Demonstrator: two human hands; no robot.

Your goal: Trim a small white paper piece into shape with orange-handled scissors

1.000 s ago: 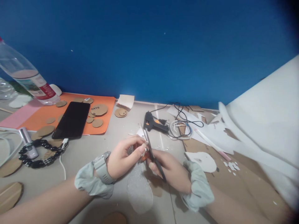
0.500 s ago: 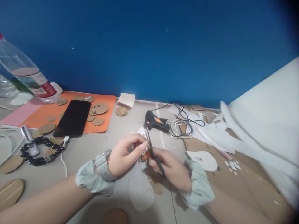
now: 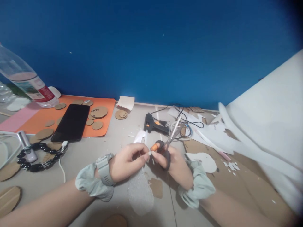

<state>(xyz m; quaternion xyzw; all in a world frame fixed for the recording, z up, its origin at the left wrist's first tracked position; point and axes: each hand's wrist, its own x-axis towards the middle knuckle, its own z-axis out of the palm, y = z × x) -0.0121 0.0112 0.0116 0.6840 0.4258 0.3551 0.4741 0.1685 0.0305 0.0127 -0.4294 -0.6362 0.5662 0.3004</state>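
My left hand (image 3: 129,160) is closed in a pinch on a small white piece (image 3: 149,153), which sits where the fingertips of both hands meet. Scissors (image 3: 168,142) with dark handles and an orange part are gripped in my right hand (image 3: 176,165). Their blades are slightly apart and point up and away to the right. Below the hands lies a pale, speckled rounded sheet (image 3: 140,194), partly hidden by my left hand. Beside it is a torn bit of cardboard (image 3: 156,188). A black glue gun (image 3: 155,124) lies just beyond my fingers.
To the left are a phone (image 3: 71,123), a beaded bracelet (image 3: 35,167), a bottle (image 3: 30,82) and several cardboard discs (image 3: 99,112) on orange paper. White scraps (image 3: 232,167) and a white cut-out (image 3: 203,161) lie on cardboard at right. A blue wall (image 3: 151,56) stands behind.
The scissors have turned in my right hand: their blades, upright near the fingertips before, now point up to the right. My fingertips have come together on the small white piece.
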